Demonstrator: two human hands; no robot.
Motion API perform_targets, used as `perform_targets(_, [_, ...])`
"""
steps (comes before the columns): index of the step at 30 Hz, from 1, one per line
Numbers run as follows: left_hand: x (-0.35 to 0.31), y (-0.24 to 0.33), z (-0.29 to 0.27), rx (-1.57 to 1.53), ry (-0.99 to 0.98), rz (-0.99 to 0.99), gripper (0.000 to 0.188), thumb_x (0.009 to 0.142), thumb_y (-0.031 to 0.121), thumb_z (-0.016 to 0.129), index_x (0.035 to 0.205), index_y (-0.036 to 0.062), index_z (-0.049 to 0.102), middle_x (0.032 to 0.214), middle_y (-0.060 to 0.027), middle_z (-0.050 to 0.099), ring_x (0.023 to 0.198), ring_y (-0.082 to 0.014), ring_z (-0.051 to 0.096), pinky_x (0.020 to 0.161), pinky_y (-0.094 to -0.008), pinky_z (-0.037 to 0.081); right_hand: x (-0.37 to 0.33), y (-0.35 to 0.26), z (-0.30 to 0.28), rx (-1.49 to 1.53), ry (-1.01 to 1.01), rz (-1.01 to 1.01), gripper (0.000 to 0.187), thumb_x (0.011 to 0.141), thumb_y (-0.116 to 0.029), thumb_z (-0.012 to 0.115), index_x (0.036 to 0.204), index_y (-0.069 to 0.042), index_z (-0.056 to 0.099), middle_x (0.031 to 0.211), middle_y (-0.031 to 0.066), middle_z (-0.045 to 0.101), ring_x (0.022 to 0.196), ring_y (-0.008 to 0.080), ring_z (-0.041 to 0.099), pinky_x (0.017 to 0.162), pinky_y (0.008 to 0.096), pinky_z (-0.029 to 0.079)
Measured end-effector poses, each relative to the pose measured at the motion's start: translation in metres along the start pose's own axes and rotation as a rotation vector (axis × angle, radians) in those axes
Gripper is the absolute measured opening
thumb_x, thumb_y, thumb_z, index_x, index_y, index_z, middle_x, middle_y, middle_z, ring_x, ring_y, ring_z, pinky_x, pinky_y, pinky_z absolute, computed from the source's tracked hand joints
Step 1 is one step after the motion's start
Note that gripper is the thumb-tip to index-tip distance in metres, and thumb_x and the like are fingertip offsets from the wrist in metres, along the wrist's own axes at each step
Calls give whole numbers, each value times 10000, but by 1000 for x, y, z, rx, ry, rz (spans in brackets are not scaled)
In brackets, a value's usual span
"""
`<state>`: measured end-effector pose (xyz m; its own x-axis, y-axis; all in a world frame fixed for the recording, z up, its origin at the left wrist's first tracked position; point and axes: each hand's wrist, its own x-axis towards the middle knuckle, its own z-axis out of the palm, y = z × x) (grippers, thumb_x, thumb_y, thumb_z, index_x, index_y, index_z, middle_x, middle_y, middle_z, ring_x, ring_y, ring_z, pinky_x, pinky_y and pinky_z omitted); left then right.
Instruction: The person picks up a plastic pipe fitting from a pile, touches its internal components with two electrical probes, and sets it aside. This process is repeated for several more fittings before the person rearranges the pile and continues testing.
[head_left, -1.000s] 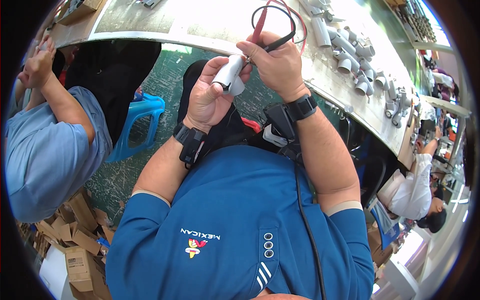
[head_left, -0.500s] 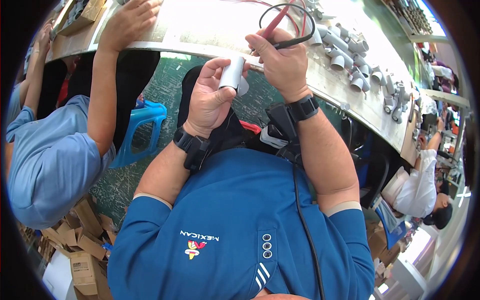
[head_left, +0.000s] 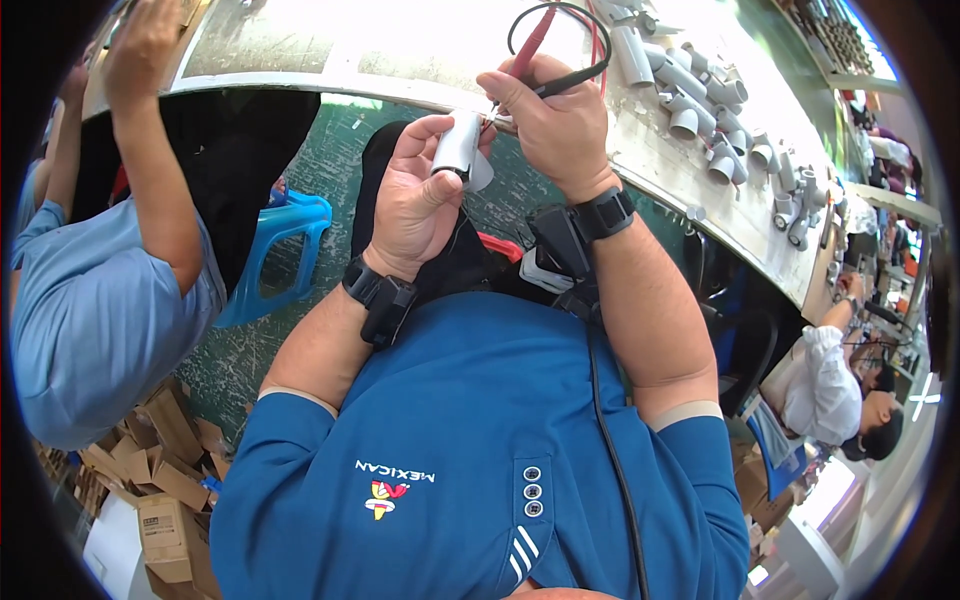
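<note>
My left hand (head_left: 412, 205) grips a light grey cylindrical housing (head_left: 457, 146) between thumb and fingers, just off the table's near edge. A rounded grey part (head_left: 481, 172) sticks out at the housing's right side. My right hand (head_left: 562, 135) is closed around a pair of test probes, one red (head_left: 533, 42) and one black (head_left: 574, 81). Their thin tips are at the housing's upper end, by what look like small wires; whether they touch is too small to tell. The black lead loops above my right hand.
Many grey pipe-like housings (head_left: 684, 122) lie on the white table (head_left: 380, 62) to the right. A co-worker's arm (head_left: 160, 190) reaches over the table at left. There is a blue stool (head_left: 275, 255) below it, and cardboard boxes (head_left: 165, 535) stand at lower left.
My right hand has shifted slightly left, bringing the probe tips to the housing's upper end. My left hand has barely moved. The co-worker's hand at left has moved further left.
</note>
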<state>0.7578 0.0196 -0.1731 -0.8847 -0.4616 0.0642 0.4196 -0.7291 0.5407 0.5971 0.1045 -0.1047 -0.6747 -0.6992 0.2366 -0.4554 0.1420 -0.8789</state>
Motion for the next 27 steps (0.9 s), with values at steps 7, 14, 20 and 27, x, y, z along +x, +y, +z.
perform_targets(7, [-1, 0, 4, -18, 20, 1, 675, 860, 215, 895, 1417, 92, 533, 1432, -177, 592, 1373, -323, 569, 1203, -431, 444, 0, 2, 1, 37, -13, 38, 190, 956, -209, 795, 1005, -26, 776, 811, 30, 761, 723, 89, 687, 640, 248, 532])
perform_targets(14, [-3, -2, 12, -72, 68, 10, 662, 880, 255, 878, 1417, 89, 528, 1425, -172, 597, 1359, -318, 581, 1197, -431, 453, -1, 5, 1, 3, -3, -2, 190, 951, -204, 803, 1010, -26, 777, 809, 29, 760, 718, 84, 682, 628, 246, 527])
perform_targets(20, [-4, -1, 15, -89, 92, 20, 655, 906, 303, 847, 1425, 85, 512, 1413, -171, 596, 1341, -319, 591, 1193, -438, 458, -1, 4, 1, -46, -1, -70, 188, 946, -198, 812, 1011, -25, 777, 795, 24, 751, 708, 76, 668, 618, 241, 518])
perform_targets(27, [-7, 0, 26, -96, 160, 13, 628, 944, 345, 800, 1421, 78, 489, 1395, -175, 597, 1321, -329, 598, 1177, -449, 468, -5, 6, 2, 12, 9, -22, 203, 944, -207, 820, 1019, -25, 773, 784, 14, 737, 702, 68, 651, 607, 235, 502])
